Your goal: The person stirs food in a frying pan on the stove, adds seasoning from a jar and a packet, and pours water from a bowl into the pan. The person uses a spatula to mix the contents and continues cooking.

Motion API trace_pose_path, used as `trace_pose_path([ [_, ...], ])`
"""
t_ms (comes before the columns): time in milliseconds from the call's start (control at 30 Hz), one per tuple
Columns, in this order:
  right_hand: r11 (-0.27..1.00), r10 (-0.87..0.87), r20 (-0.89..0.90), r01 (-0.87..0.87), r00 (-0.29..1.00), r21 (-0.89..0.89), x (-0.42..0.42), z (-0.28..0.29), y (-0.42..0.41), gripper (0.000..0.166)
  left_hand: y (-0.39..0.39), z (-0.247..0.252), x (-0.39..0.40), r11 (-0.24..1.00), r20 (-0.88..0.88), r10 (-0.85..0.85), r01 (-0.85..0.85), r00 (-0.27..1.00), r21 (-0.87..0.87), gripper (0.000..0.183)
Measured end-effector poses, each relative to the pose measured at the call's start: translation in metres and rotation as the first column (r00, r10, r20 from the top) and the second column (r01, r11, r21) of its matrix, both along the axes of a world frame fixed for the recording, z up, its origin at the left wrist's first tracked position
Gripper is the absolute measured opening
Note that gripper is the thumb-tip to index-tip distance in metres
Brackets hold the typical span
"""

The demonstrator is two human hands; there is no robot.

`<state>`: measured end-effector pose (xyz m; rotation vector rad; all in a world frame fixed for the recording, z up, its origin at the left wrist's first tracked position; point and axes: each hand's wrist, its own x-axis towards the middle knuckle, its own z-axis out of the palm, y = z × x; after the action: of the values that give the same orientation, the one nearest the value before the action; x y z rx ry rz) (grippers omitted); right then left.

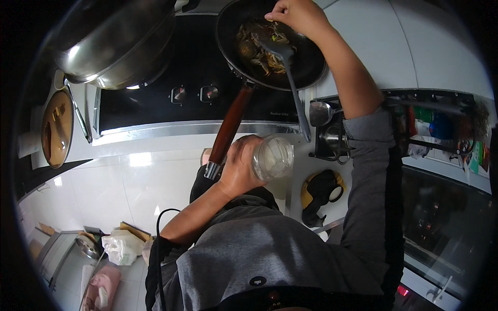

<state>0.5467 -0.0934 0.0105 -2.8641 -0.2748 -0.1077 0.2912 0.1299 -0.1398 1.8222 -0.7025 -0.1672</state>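
Note:
My left hand grips a clear glass jar in front of my body, beside the wok's handle. Its mouth faces up, and whitish contents show inside. Over the far right of a dark wok, my right hand has thumb and fingertips pinched together. Whether a pinch of something is between them is too small to tell. Crab pieces with shells and legs lie in the wok, along with some green bits. A grey spatula rests head down among them, its handle leaning over the rim. The wok's brown wooden handle points towards me.
A large steel pot stands left on the black stove. Further left is a brown glass lid or plate. Right of the stove are a utensil rack with a steel turner and a black-and-yellow cloth item.

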Motion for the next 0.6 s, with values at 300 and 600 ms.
trace_pose_path([
  [300, 0.437, -0.200, -0.175, 0.247, 0.964, 0.865, -0.018, 0.011, -0.010, 0.026, -0.003, 0.008, -0.001, 0.999, 0.004, -0.048, 0.048, 0.999, 0.026, 0.091],
  [600, 0.034, 0.122, -0.241, 0.239, 0.963, 0.971, -0.190, 0.032, -0.012, 0.013, -0.024, 0.016, -0.008, 0.991, 0.071, -0.118, 0.122, 0.990, -0.048, 0.091],
])
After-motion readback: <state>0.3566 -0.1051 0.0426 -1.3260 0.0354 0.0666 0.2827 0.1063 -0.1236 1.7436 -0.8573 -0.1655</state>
